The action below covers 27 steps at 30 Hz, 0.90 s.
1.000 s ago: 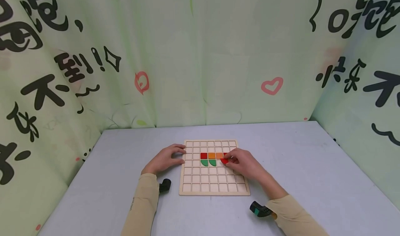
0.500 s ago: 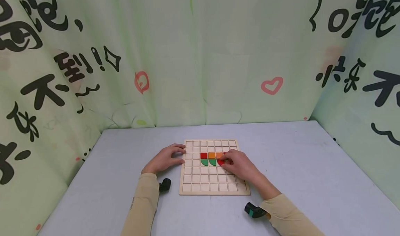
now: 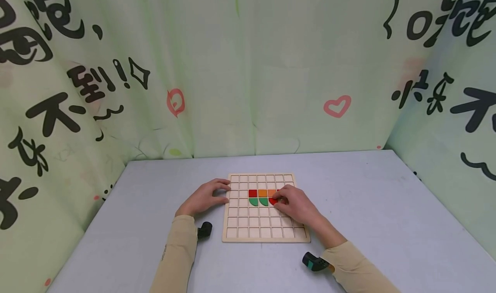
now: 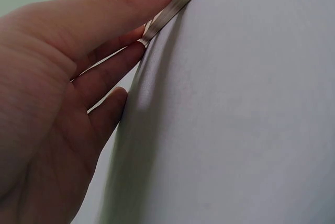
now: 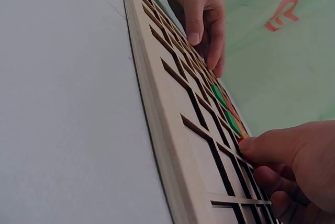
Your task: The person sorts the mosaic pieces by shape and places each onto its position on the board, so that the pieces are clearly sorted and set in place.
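Observation:
A square wooden grid board [image 3: 253,222] lies on the table. My left hand [image 3: 203,198] touches its left edge with thumb and fingertips, the fingers fairly straight. Over the board, my right hand [image 3: 296,202] pinches a small red piece with a curved edge [image 3: 273,201], partly covered by the fingers. This piece is at the cell right of two green quarter-circle pieces [image 3: 264,201]. One row farther back sit a red square [image 3: 252,193] and two orange squares [image 3: 262,193]; the right fingers hide the row's right end. In the right wrist view the thumb [image 5: 251,148] hides most of the red piece.
The board rests on a white table [image 3: 348,189]. Green printed curtains [image 3: 248,69] stand behind the table and along both sides. A black wrist device [image 3: 204,230] is at the left sleeve and another device [image 3: 314,262] at the right one.
My right hand has moved slightly left with the red piece, bringing it beside the second green piece. Over the last half second it has barely shifted. My left hand has stayed put.

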Available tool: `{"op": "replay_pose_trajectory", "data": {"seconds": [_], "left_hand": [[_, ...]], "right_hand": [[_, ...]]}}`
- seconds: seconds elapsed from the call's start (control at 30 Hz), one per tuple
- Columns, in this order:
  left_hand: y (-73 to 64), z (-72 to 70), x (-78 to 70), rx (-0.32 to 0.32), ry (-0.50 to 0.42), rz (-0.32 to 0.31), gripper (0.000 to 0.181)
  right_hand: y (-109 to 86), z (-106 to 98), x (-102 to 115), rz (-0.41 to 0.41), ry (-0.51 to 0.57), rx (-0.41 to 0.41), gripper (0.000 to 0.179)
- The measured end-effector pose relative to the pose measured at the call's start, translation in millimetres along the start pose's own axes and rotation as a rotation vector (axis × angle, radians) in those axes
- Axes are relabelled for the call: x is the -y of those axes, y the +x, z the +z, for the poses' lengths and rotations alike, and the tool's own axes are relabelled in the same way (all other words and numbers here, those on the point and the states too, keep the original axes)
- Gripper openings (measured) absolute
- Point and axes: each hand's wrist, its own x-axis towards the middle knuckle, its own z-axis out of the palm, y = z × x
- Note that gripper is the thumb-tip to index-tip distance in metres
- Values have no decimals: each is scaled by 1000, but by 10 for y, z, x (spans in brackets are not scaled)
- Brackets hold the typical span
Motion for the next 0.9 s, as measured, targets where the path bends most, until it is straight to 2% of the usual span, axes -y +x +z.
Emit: {"op": "replay_pose_trajectory", "data": {"seconds": [0.9], "left_hand": [[-5,-8,-4,0,-2,23,36]], "right_hand": [[6,21,13,13,-7,-13,12]]}}
